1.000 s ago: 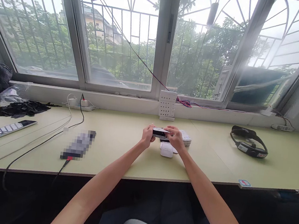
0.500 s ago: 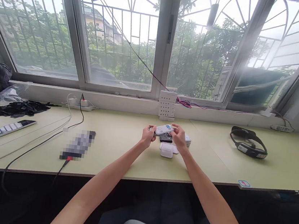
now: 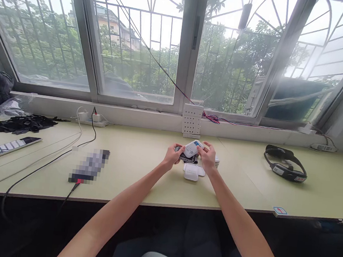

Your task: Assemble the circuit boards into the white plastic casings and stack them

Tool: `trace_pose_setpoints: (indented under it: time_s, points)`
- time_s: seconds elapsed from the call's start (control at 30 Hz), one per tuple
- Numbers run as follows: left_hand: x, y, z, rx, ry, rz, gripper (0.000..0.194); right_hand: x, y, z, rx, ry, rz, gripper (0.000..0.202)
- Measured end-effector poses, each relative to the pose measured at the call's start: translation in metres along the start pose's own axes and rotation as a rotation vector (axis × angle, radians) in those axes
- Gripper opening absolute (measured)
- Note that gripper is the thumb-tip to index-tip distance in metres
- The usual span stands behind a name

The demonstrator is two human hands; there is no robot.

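Note:
Over the middle of the table, a small white rounded casing [image 3: 191,149] with a blue patch is tilted above a dark, flat device body [image 3: 187,158]. My left hand [image 3: 173,155] is closed around the left end of the dark body, its thumb near the casing's edge. The casing's right side is pinched by my right hand [image 3: 208,156]. Just below lie white rounded plastic pieces [image 3: 191,172], one overlapping another. Beside my right hand, a stack of white items [image 3: 216,161] shows only partly. Whether casing and body are joined anywhere is hidden.
To the left are a pixelated dark object [image 3: 89,166] with a black cable, a phone [image 3: 6,148] and a heap of black strips [image 3: 18,123]. A black headset with a strap [image 3: 286,164] sits at right. A white perforated block [image 3: 192,121] stands by the window.
The white casing has turned to a steeper tilt, and more of the dark body shows beneath it. My left hand has shifted slightly right, and both hands still hold on.

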State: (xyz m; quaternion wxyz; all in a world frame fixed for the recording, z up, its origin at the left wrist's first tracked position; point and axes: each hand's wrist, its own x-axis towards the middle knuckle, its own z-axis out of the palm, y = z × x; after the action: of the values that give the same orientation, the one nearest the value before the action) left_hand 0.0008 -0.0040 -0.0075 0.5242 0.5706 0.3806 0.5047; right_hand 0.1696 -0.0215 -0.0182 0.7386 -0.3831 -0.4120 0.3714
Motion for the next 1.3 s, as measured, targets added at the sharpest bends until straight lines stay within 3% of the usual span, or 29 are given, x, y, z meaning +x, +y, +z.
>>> trace_pose_setpoints:
  time_s: [0.23,0.53,0.67,1.03,1.3]
  points:
    - [0.0,0.001,0.001,-0.032,-0.089,-0.072,0.042,0.004,0.002,-0.002,-0.007,0.024,0.086,0.047]
    - [-0.009,0.009,0.001,0.004,-0.226,-0.148,0.048,-0.007,-0.004,0.002,-0.193,-0.33,0.072,0.047]
    - [-0.012,0.01,0.001,0.048,-0.246,-0.136,0.043,-0.01,-0.005,0.004,-0.269,-0.42,0.0,0.044]
    - [-0.009,0.008,0.001,0.044,-0.198,-0.123,0.028,-0.007,0.0,0.004,-0.378,-0.374,-0.092,0.037]
    - [-0.001,0.002,-0.002,0.043,-0.017,-0.128,0.016,-0.012,-0.006,0.005,-0.498,-0.362,-0.042,0.047]
